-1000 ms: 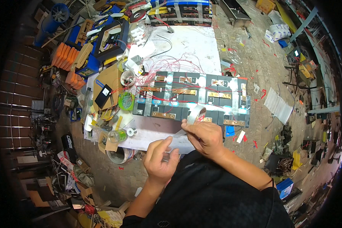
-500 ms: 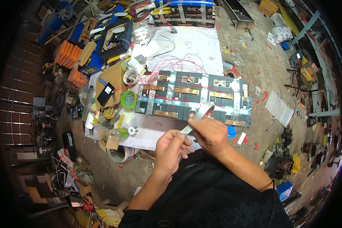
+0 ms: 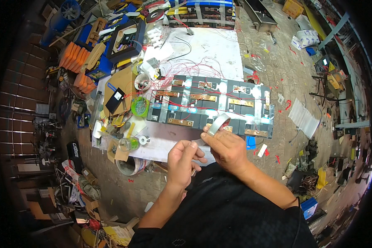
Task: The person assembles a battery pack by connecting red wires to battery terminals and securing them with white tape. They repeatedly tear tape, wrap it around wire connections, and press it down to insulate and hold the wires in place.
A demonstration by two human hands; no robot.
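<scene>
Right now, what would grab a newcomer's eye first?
Probably the black pack on the near half of the white table, with copper-coloured bars on top and red wires tangled at its far left corner. Next, the silvery tape roll in the right hand, by the pack's near edge; then the orange stack at the left.

Grey tape roll (image 3: 214,125), black batteries (image 3: 199,118), red wires (image 3: 157,85)
</scene>
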